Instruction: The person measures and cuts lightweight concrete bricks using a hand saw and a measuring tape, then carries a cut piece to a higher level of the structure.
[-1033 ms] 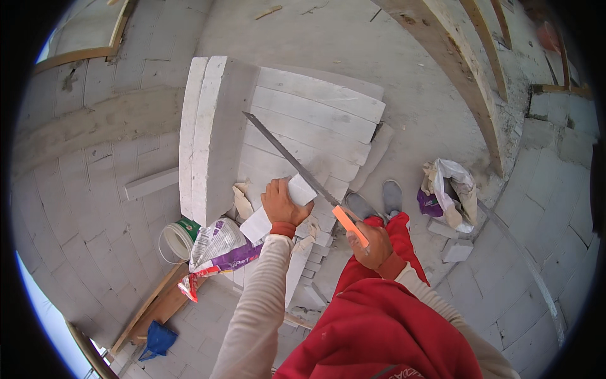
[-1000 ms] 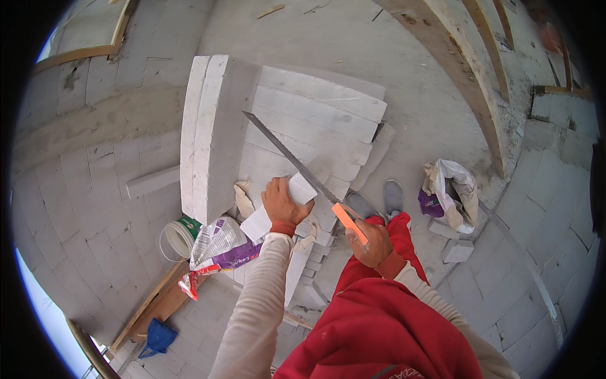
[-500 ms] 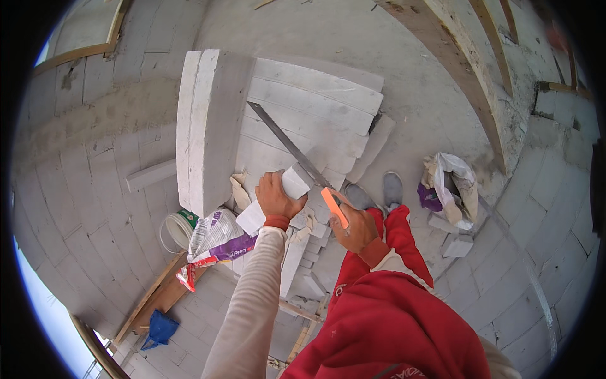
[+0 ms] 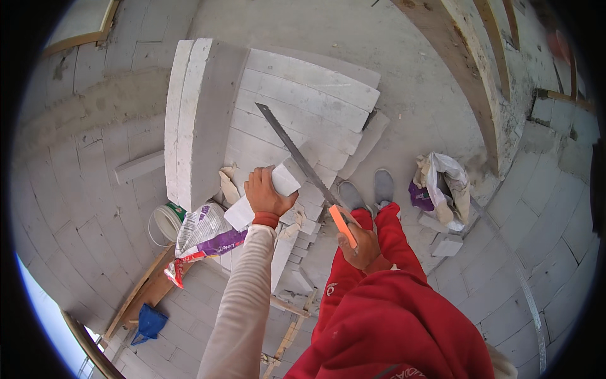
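Note:
My left hand (image 4: pixel 268 196) grips a small white block (image 4: pixel 286 175) on top of stacked white blocks (image 4: pixel 304 90), fingers curled over it. My right hand (image 4: pixel 361 249) holds the orange handle (image 4: pixel 338 218) of a hand saw. The long toothed blade (image 4: pixel 281 136) slants toward the upper left along the right end of the small block; whether it is in contact I cannot tell. Torn pale paper (image 4: pixel 228 186) lies beside the stack. A printed white and purple sack (image 4: pixel 208 235) sits just left of my left hand.
A white bucket (image 4: pixel 163 228), blue cloth or bag (image 4: pixel 151 325) and loose plank (image 4: pixel 145 290) are at left. My feet stand right of the stack, near an open sack (image 4: pixel 445 189) and a small block (image 4: pixel 447 245). Timber beams (image 4: pixel 461 63) rise at upper right; block walls surround me.
Over the last half second, my right hand and the saw have shifted down and rightward relative to the small block. My left hand keeps its grip; the whole view has shifted slightly.

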A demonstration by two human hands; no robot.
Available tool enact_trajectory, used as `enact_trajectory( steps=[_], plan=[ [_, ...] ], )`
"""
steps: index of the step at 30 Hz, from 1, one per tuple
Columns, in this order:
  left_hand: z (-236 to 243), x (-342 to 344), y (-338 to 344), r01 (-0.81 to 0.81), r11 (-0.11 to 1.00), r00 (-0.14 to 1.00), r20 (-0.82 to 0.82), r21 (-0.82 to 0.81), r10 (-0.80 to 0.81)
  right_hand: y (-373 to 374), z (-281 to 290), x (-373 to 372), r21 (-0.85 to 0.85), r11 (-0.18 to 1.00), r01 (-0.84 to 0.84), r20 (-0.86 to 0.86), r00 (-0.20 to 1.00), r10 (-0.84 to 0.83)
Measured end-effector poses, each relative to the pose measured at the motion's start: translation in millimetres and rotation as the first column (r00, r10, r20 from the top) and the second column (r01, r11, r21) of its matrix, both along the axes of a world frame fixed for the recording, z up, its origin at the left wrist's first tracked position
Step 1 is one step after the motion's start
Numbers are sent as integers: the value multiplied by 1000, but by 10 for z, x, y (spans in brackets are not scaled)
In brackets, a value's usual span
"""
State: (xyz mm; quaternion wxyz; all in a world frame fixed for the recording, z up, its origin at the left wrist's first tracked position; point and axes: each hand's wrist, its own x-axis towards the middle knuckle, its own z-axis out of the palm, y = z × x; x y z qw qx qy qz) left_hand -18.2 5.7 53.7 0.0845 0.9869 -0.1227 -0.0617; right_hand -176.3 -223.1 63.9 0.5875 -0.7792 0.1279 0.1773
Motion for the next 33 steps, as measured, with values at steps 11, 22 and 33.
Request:
enact_trajectory(
  steps=[11, 22, 33],
  plan=[
    [-28, 70, -32, 29, 999, 1000, 9, -30, -29, -18, -412, -174, 13, 999, 38, 67, 997, -39],
    [-23, 30, 10, 30, 999, 999, 14, -13, -30, -5, -649, -162, 14, 1000, 14, 91, 996, -15],
    [-30, 31, 15, 31, 999, 1000, 6, -12, -31, -140, -790, -508, 27, 1000, -15, 83, 996, 12]
  ],
)
